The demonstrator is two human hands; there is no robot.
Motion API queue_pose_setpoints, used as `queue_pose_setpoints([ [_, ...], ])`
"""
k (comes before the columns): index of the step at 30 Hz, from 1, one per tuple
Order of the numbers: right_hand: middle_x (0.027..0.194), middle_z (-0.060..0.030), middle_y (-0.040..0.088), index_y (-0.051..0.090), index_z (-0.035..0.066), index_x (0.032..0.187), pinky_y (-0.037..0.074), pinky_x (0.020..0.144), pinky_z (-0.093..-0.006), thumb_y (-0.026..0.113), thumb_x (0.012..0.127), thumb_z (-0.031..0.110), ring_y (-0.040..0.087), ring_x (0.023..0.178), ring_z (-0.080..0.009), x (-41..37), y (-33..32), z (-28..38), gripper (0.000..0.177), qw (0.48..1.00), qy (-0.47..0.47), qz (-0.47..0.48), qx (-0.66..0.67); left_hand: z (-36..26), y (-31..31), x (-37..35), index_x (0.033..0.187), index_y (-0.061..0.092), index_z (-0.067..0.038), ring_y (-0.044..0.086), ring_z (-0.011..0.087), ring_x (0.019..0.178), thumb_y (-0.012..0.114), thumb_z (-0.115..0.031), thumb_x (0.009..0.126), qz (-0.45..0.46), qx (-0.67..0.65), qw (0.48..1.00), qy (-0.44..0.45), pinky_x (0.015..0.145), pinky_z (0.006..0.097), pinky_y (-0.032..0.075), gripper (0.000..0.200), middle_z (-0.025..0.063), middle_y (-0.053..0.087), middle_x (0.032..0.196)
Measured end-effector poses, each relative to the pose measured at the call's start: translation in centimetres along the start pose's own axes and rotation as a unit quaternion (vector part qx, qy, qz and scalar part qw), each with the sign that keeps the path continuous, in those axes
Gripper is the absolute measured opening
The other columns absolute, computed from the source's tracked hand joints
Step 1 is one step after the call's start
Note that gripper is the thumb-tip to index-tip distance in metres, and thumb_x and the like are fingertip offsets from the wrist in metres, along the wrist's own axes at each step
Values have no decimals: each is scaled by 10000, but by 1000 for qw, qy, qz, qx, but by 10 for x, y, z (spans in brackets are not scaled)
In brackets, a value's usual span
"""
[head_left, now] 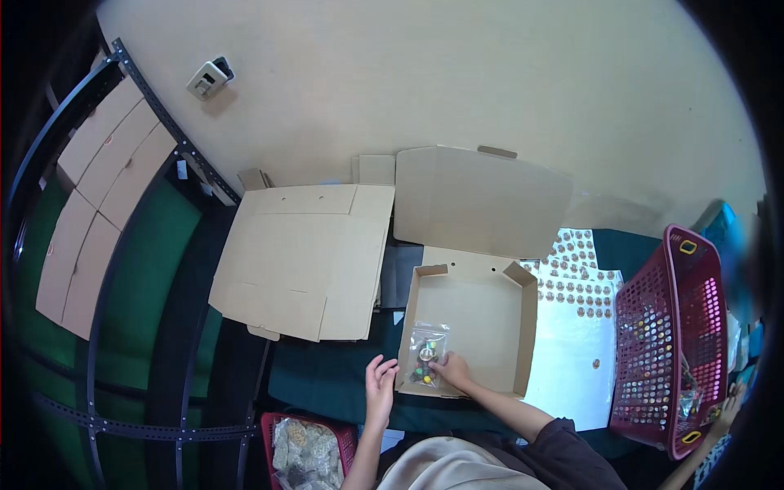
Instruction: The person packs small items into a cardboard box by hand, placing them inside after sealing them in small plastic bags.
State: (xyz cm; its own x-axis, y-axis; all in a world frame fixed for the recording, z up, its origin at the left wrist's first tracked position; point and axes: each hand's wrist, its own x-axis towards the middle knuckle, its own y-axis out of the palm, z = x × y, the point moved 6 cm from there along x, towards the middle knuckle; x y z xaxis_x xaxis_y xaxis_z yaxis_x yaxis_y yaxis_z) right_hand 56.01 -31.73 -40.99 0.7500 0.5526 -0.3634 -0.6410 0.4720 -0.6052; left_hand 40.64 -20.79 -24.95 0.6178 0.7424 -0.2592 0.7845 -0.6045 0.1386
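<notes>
An open cardboard box (498,327) lies in front of me with its lid raised against the wall. Inside, at the near left corner, is a clear zip bag (429,336) holding small round pieces in several colours. My right hand (452,370) reaches over the box's near wall, its fingers closed on the right edge of the bag. Just outside the box's left wall is my left hand (380,384), fingers apart and holding nothing.
Flat cardboard pieces (302,253) are stacked at left. Sticker sheets (572,286) lie right of the box, beside a maroon basket (670,351). Another person's hand (727,408) is at that basket. A red basket (347,441) of bags stands below; a metal shelf (90,384) holds boxes.
</notes>
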Motion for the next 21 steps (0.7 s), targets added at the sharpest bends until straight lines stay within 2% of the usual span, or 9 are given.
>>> queue_pose_setpoints([
  [1, 646, -164, 583, 518, 19, 687, 453, 568, -385, 675, 647, 487, 590, 617, -283, -2, -2, 3, 496, 999, -2, 8, -33, 0, 6, -1, 1223, 302, -28, 489, 167, 1006, 431, -90, 880, 10, -1, 1000, 0, 885, 267, 371, 372, 131, 491, 1102],
  [5, 660, -165, 590, 524, 18, 698, 454, 579, -392, 645, 656, 525, 590, 645, -298, -8, -13, 0, 523, 998, 14, 6, -53, 7, 31, -6, 1210, 307, -19, 504, 154, 976, 450, -65, 866, 83, 15, 996, 29, 844, 245, 397, 375, 122, 502, 1074],
  [7, 629, -143, 586, 530, 21, 685, 456, 542, -344, 632, 707, 470, 587, 588, -239, -11, -25, 0, 460, 996, -66, -50, -23, 9, 41, -10, 1201, 314, -14, 515, 151, 958, 459, -47, 857, 103, 41, 993, 41, 830, 244, 407, 374, 121, 508, 1059],
  [8, 629, -143, 586, 530, 21, 685, 456, 542, -344, 632, 707, 470, 587, 588, -239, -12, -34, -9, 460, 996, -61, -61, -23, 12, 47, -12, 1200, 320, -16, 519, 159, 964, 456, -47, 859, 119, 49, 991, 45, 840, 253, 404, 368, 123, 512, 1064],
  [10, 586, -93, 570, 525, 29, 645, 441, 500, -271, 596, 776, 388, 558, 524, -140, -35, -76, -6, 389, 988, -8, 37, 148, 19, 60, -14, 1196, 326, -6, 523, 156, 948, 470, -42, 852, 157, 38, 986, 50, 838, 251, 406, 374, 120, 514, 1047],
  [13, 550, -38, 538, 511, 43, 606, 408, 470, -209, 553, 831, 295, 507, 484, -64, -68, -156, -29, 340, 966, -2, -46, 254, 31, 75, -14, 1163, 369, 12, 518, 158, 949, 457, -61, 864, 199, 57, 978, 35, 839, 255, 405, 320, 115, 519, 1032],
  [15, 514, 3, 488, 492, 48, 596, 389, 450, -207, 508, 861, 223, 482, 471, -63, -101, -223, -34, 318, 925, -69, -161, 337, 36, 88, -14, 1140, 395, 18, 516, 156, 948, 450, -64, 868, 214, 65, 975, 6, 849, 259, 401, 289, 115, 526, 1018],
  [17, 533, -4, 487, 482, 40, 595, 353, 440, -203, 513, 860, 209, 447, 463, -47, -150, -295, -39, 316, 906, -70, -289, 302, 44, 101, -11, 1123, 410, 23, 517, 153, 939, 455, -65, 864, 236, 79, 968, 2, 853, 264, 405, 277, 116, 533, 1003],
  [21, 536, 12, 453, 449, 41, 590, 331, 463, -202, 504, 867, 157, 423, 480, -41, -262, -410, -27, 305, 820, -84, -521, 221, 51, 139, -12, 1096, 434, 29, 521, 148, 931, 459, -67, 861, 297, 93, 950, 0, 842, 255, 411, 255, 113, 540, 992],
])
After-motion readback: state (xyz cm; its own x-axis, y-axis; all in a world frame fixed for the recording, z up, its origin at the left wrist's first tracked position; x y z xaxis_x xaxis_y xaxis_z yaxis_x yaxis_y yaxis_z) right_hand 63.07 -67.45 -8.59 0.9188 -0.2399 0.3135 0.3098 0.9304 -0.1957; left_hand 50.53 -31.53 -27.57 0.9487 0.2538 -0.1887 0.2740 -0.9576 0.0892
